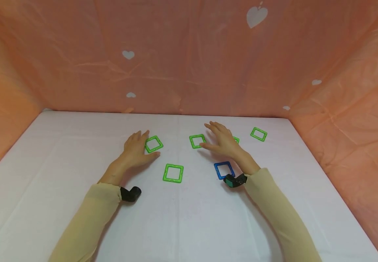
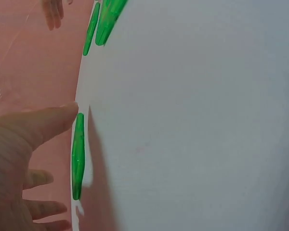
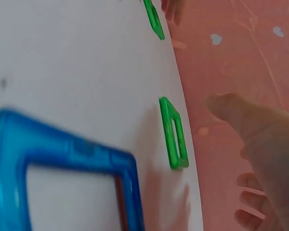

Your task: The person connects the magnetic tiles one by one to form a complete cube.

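My left hand [image 1: 135, 150] hovers with spread fingers beside a green square frame tile [image 1: 154, 144], its fingertips overlapping the tile's left edge in the head view. Nothing is in its grasp; the left wrist view shows the thumb [image 2: 53, 122] apart from the fingers. My right hand [image 1: 223, 140] is likewise spread and holds nothing. Left of it lies another green square tile [image 1: 191, 142], close to the thumb. A further green tile [image 1: 237, 139] is mostly hidden behind that hand. Under the right wrist lies a blue square tile [image 1: 216, 168], partly covered by the wrist camera.
One green square tile [image 1: 173, 180] lies nearer the front, between the forearms. Another green tile [image 1: 259, 134] sits at the back right. The white cloth-covered table [image 1: 189, 225] meets an orange curtain [image 1: 182, 58] with white hearts at its back and sides.
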`<action>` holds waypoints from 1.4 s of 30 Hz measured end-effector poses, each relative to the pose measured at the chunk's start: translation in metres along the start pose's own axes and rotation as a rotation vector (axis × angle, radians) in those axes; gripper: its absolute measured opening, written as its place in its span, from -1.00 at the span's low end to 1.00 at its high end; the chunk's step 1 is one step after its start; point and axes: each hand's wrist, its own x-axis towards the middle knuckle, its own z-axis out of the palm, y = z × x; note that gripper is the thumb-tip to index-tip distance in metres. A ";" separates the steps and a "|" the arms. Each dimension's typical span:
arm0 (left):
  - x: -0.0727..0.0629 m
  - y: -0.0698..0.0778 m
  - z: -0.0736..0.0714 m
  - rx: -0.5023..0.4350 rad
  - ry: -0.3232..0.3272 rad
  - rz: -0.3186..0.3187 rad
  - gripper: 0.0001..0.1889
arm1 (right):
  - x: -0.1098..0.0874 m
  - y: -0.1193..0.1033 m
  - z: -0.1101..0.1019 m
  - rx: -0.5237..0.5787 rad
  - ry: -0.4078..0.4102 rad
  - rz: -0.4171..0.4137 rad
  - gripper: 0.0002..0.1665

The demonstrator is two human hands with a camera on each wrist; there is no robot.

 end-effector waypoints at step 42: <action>0.007 -0.005 0.002 -0.151 0.089 -0.094 -0.44 | 0.021 -0.012 0.024 0.055 -0.117 0.142 -0.21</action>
